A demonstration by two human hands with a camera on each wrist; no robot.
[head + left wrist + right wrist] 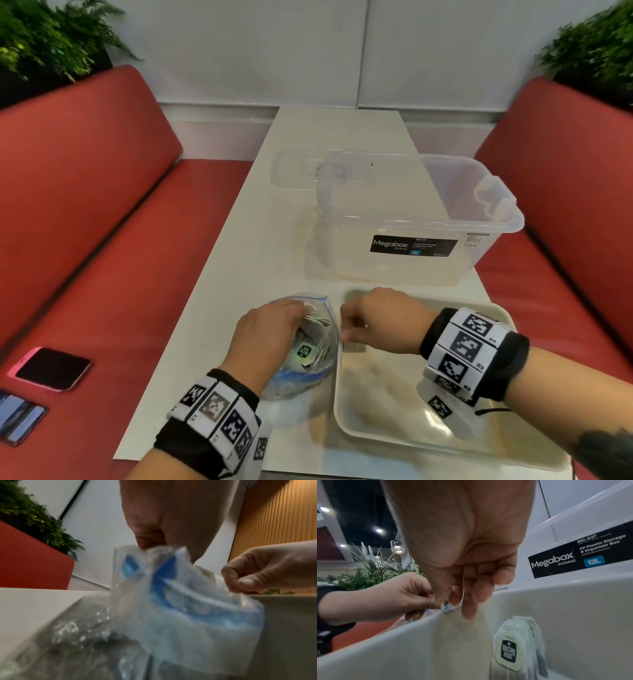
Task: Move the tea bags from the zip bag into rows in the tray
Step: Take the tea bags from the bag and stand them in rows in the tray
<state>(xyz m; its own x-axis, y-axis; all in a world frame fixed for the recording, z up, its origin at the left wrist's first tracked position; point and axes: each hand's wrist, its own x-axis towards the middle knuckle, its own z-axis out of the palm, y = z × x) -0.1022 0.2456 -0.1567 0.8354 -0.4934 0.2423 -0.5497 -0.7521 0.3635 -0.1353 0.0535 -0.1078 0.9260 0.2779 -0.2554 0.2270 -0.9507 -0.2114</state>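
A clear zip bag with a blue seal stands open on the white table, just left of the cream tray. Tea bags with dark green tags fill the zip bag. My left hand pinches the bag's left rim. My right hand pinches the right rim, its fingers curled over the tray's left wall. A few tea bags lie stacked in the tray's far left corner, mostly hidden under my right hand in the head view.
A clear Megabox storage box stands behind the tray, its lid lying beyond it. Red benches flank the narrow table; a pink-cased phone and another phone lie on the left bench. Plants sit behind both benches.
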